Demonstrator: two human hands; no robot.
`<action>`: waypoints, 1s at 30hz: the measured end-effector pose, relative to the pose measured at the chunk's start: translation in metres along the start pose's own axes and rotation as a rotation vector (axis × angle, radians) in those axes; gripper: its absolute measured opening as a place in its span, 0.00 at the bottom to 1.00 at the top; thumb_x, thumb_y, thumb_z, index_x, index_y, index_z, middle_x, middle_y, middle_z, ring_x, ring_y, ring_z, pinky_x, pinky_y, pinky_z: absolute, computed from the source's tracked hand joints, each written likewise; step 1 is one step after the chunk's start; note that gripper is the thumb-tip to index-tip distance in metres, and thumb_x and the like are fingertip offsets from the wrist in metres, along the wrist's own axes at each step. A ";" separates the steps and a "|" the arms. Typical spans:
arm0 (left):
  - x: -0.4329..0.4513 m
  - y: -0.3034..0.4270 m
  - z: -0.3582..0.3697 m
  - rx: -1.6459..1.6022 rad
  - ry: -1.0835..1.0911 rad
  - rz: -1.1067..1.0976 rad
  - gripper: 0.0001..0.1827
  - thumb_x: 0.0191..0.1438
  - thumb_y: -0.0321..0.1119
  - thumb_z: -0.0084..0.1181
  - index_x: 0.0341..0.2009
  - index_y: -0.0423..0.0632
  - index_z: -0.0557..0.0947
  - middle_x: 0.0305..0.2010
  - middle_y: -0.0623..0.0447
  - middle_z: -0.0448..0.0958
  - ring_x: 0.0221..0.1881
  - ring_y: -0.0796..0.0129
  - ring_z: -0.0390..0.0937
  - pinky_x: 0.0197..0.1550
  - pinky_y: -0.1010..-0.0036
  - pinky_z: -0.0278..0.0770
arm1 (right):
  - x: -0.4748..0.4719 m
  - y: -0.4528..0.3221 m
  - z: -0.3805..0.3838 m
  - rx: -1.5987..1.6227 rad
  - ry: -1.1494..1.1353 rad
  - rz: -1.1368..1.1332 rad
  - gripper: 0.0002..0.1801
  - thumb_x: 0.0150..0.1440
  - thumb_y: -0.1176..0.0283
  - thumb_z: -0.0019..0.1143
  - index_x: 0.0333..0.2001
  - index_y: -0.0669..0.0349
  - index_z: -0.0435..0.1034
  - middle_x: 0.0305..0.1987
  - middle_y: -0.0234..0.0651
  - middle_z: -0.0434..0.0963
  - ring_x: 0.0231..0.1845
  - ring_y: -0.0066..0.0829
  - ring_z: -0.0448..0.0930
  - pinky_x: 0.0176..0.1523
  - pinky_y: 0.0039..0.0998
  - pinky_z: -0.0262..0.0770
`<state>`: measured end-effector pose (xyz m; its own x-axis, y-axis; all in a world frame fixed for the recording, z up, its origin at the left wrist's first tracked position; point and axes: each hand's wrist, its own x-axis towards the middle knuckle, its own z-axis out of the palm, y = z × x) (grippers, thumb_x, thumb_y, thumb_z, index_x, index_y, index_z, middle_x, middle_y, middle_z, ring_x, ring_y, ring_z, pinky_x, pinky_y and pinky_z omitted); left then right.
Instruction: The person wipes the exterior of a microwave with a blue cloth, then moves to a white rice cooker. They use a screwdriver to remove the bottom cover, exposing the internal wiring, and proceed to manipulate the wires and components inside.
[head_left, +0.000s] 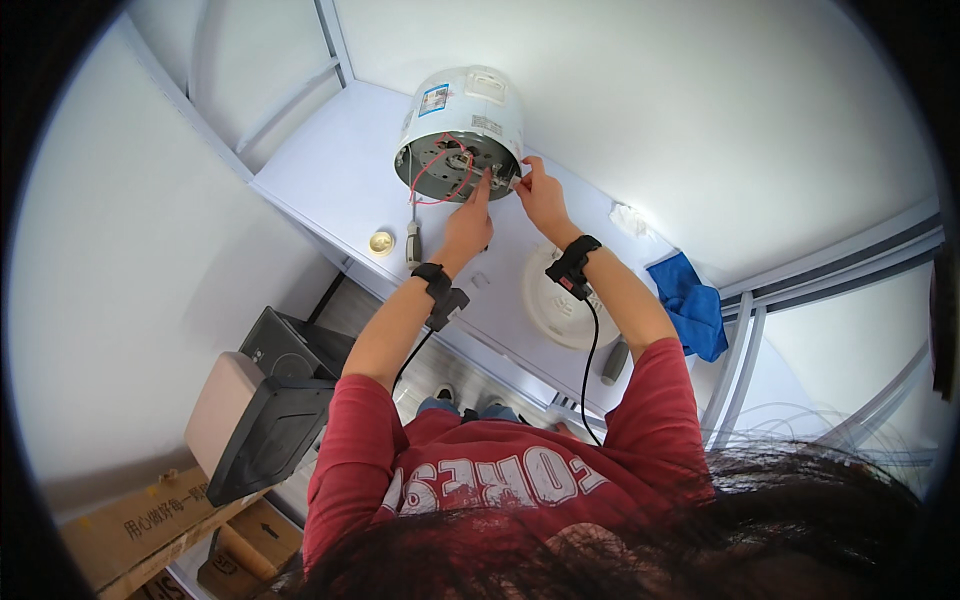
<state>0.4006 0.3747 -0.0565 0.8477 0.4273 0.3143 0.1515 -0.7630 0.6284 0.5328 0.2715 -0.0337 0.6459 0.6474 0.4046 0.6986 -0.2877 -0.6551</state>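
Note:
A white rice cooker body (459, 105) lies on its side on the white table, its open underside facing me. Red wires (420, 180) loop out of that underside over the metal parts. My left hand (469, 225) reaches to the inner parts with a finger extended; whether it grips anything is hidden. At the right rim, my right hand (541, 196) pinches a small pale piece (514, 182). A screwdriver (413, 244) is at the left of the opening, its shaft pointing towards the cooker. Beside it sits a small round yellowish item (381, 243).
A round white plastic cover (559, 307) lies under my right forearm, with a grey handle (615, 363) nearby. A blue cloth (688, 307) and crumpled white material (628, 220) lie along the wall. Cables hang from both wrist bands.

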 end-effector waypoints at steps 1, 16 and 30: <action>0.000 0.003 -0.001 -0.008 -0.012 -0.035 0.45 0.45 0.22 0.46 0.67 0.57 0.47 0.54 0.36 0.69 0.35 0.41 0.75 0.34 0.53 0.73 | 0.000 0.000 0.001 0.026 0.014 0.014 0.20 0.50 0.77 0.57 0.46 0.61 0.60 0.25 0.42 0.77 0.28 0.40 0.80 0.33 0.33 0.74; 0.005 -0.006 -0.005 -0.007 -0.093 -0.059 0.44 0.47 0.21 0.44 0.67 0.56 0.43 0.44 0.37 0.76 0.38 0.42 0.76 0.37 0.54 0.73 | -0.015 -0.011 0.008 0.050 0.094 0.019 0.10 0.49 0.77 0.57 0.34 0.63 0.64 0.24 0.40 0.75 0.25 0.35 0.78 0.31 0.30 0.73; -0.002 -0.007 -0.012 -0.076 -0.027 -0.029 0.39 0.47 0.25 0.49 0.64 0.53 0.52 0.50 0.35 0.71 0.41 0.44 0.75 0.40 0.55 0.73 | -0.029 -0.024 0.012 0.072 -0.027 0.077 0.22 0.46 0.73 0.61 0.45 0.63 0.64 0.25 0.39 0.76 0.25 0.33 0.78 0.32 0.30 0.74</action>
<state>0.3919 0.3849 -0.0533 0.8569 0.4348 0.2770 0.1380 -0.7111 0.6894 0.4936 0.2681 -0.0367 0.6876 0.6446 0.3342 0.6225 -0.2864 -0.7283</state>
